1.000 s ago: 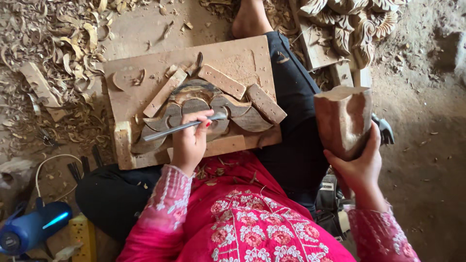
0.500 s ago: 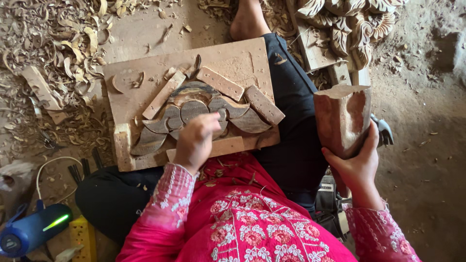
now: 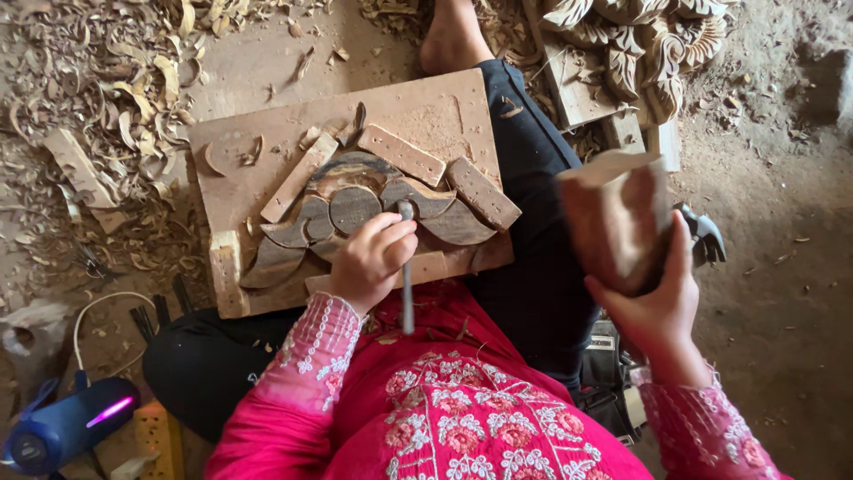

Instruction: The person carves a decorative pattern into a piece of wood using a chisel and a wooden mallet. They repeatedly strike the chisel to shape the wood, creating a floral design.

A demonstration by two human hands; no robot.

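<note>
On lap: hands (image 3: 373, 260) grip chisel (image 3: 407, 267).

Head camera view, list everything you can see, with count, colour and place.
Board: one, light brown, on the lap.
Carved piece: one, dark brown, on the board.
Wood strips: several, tan, around the carving.
Chisel: one, metal, in the left hand.
Wooden block: one, reddish-brown, raised in the right hand.
Shavings: many, pale, floor upper left.
Carved panel: one, tan, top right.
Blue device: one, bottom left.
Left hand: gripping the chisel.
Right hand: holding the block.
</note>
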